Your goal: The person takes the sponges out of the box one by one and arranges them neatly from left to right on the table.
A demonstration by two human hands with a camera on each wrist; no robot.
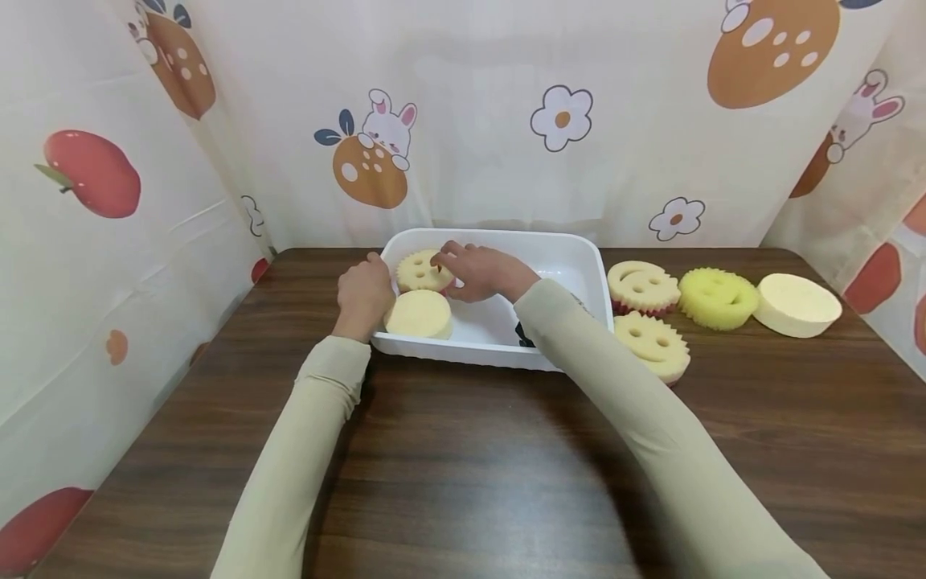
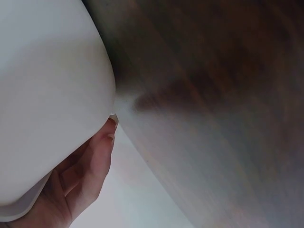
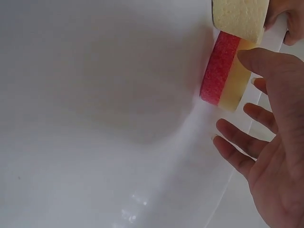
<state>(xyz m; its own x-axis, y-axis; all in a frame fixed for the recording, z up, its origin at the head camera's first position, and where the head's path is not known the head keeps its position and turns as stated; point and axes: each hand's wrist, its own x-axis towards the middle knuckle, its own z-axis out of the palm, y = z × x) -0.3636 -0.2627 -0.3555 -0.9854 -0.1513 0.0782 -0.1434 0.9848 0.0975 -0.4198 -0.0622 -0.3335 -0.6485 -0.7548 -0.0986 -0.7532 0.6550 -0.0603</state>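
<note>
A white tray (image 1: 486, 331) stands at the back of the table with two sponges in its left end. One is a scalloped smiley sponge (image 1: 415, 271), pale yellow with a red base (image 3: 221, 66); nearer the front lies a plain round cream sponge (image 1: 419, 314). My left hand (image 1: 365, 293) grips the tray's left rim, its fingers (image 2: 97, 159) against the outer wall. Over the smiley sponge hangs my right hand (image 1: 481, 272), fingers spread apart and loosely bent. In the right wrist view its thumb overlaps the sponge's pale side.
Right of the tray lie two pale smiley sponges (image 1: 642, 287), (image 1: 654, 347), a bright yellow smiley sponge (image 1: 718, 298) and a round cream sponge (image 1: 797, 305). A small black object (image 1: 524, 334) shows in the tray beside my right sleeve. A patterned curtain (image 1: 499, 177) borders the wooden table.
</note>
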